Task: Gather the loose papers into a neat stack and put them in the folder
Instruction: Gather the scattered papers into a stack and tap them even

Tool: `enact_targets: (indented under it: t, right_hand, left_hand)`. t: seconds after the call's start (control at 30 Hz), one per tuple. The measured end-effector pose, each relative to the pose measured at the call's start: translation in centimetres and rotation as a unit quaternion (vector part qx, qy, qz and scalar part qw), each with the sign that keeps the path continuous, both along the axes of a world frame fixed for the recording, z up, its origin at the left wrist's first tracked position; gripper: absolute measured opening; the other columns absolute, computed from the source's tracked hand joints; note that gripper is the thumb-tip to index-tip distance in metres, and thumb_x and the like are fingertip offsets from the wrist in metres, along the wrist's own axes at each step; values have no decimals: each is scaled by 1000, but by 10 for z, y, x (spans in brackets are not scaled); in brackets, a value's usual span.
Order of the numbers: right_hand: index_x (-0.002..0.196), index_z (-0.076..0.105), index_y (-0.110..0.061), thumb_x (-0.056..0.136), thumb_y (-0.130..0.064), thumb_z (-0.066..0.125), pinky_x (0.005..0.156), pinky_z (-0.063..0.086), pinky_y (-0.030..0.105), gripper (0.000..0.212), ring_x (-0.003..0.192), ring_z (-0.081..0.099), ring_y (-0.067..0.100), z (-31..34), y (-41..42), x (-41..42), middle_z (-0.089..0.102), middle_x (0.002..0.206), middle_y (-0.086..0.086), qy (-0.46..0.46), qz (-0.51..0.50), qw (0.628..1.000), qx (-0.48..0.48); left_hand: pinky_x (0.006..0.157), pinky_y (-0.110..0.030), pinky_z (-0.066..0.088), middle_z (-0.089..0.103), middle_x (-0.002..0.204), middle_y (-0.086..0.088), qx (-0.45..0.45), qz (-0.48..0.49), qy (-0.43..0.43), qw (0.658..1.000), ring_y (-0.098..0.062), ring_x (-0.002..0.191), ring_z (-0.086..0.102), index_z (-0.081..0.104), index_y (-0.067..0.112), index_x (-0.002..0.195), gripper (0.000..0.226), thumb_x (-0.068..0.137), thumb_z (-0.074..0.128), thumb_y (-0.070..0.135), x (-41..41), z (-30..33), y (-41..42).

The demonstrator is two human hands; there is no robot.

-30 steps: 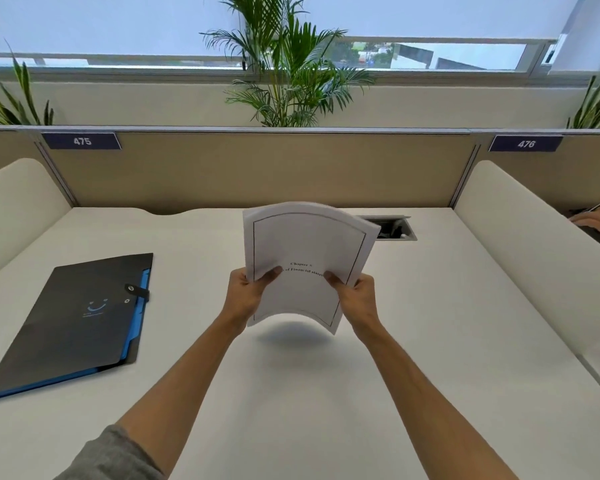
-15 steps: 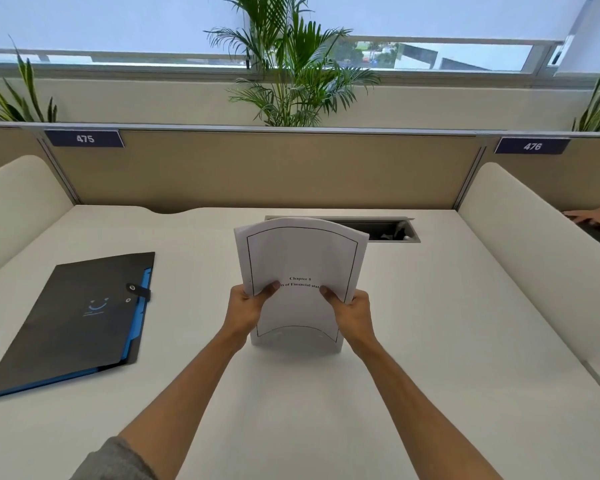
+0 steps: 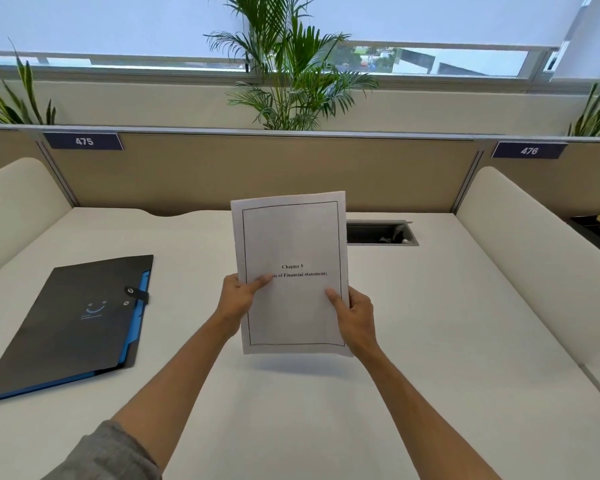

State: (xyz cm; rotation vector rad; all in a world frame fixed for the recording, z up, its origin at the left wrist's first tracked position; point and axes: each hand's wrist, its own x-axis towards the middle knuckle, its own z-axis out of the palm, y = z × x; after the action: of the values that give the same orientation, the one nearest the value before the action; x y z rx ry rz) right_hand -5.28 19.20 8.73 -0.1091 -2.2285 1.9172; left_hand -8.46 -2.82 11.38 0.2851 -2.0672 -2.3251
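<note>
I hold a stack of white papers (image 3: 291, 237) upright above the middle of the white desk; the top sheet has a black border and reads "Chapter 5". My left hand (image 3: 238, 299) grips the stack's left edge and my right hand (image 3: 355, 311) grips its right edge, thumbs on the front. The stack's bottom edge hangs just above the desk. A black folder (image 3: 73, 320) with blue inner edges and a snap strap lies closed and flat at the left, apart from both hands.
The white desk (image 3: 430, 341) has cream padded dividers at left (image 3: 18, 206) and right (image 3: 534, 244) and a tan back panel. An open cable slot (image 3: 381, 233) sits in the desk behind the papers at the right. Plants stand behind the panel.
The papers were bowed and lower, their bottom edge on the desk half a second ago; now they are flat, upright and lifted slightly. The folder has not moved.
</note>
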Motion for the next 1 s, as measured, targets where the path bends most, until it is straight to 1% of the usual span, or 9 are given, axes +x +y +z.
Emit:
enact_targets:
  t: [0.13,0.27,0.43,0.57,0.63,0.73,0.83,0.93,1.0]
  right_hand:
    - [92,73,-21,94,-27,64,76,61,40,11,84,73,19,3,-1,-1,77,89,0,-1,8,1000,-15]
    - [90,73,-26,93,-26,65,82,60,41,9,88,73,17,-1,1,-3,77,91,-4,-52,9,998,-25]
    - [98,75,-17,92,-25,65,86,58,40,13,91,72,19,-13,4,-2,76,94,-2,-115,-15,993,-19]
    - [106,68,-15,91,-22,66,81,52,29,17,98,68,21,-27,7,1,70,98,-4,-133,-38,990,30]
    - [118,61,-11,90,-25,68,84,44,26,32,101,60,19,-35,10,3,64,107,0,-154,-50,984,71]
    - [127,54,-8,89,-28,69,91,43,29,46,110,56,23,-47,16,7,62,120,7,-175,-57,976,117]
    - [129,54,-11,88,-30,70,101,43,37,48,123,53,28,-57,20,12,62,127,11,-189,-59,971,132]
    - [125,58,-13,87,-28,70,99,44,36,43,122,55,28,-61,22,14,65,124,10,-191,-64,969,143]
    - [122,61,-14,87,-27,71,95,47,35,39,115,60,27,-62,25,15,68,118,9,-197,-66,967,146]
  left_hand:
    - [60,-28,59,78,92,-5,17,-39,-63,997,-19,79,75,73,9,95,18,78,79,13,-7,8,-8]
    - [62,-34,59,77,90,-9,33,-38,-115,992,-24,76,74,70,7,96,14,82,73,7,-8,6,-12]
    - [62,-34,56,72,89,-11,30,66,-143,987,-27,73,68,66,7,92,8,88,61,1,-3,-15,-9]
    - [82,-36,55,73,94,-6,-109,72,-123,984,-25,88,68,71,7,98,19,88,57,0,8,-40,-4]
    - [82,-27,48,70,91,1,-157,68,-117,978,-20,88,63,71,7,99,18,88,59,1,15,-51,0]
    - [71,-19,41,64,78,12,-182,66,-115,974,-12,80,57,72,8,102,19,87,63,0,20,-63,5]
    - [85,-22,40,65,92,3,-193,63,-134,970,-17,92,58,70,1,112,26,86,66,1,24,-74,8]
    - [78,-21,41,67,84,-1,-194,55,-134,970,-17,82,58,75,11,90,16,84,66,-1,28,-77,12]
    - [71,-17,43,64,74,1,-208,47,-127,969,-17,75,56,69,21,73,25,82,66,-3,29,-79,13]
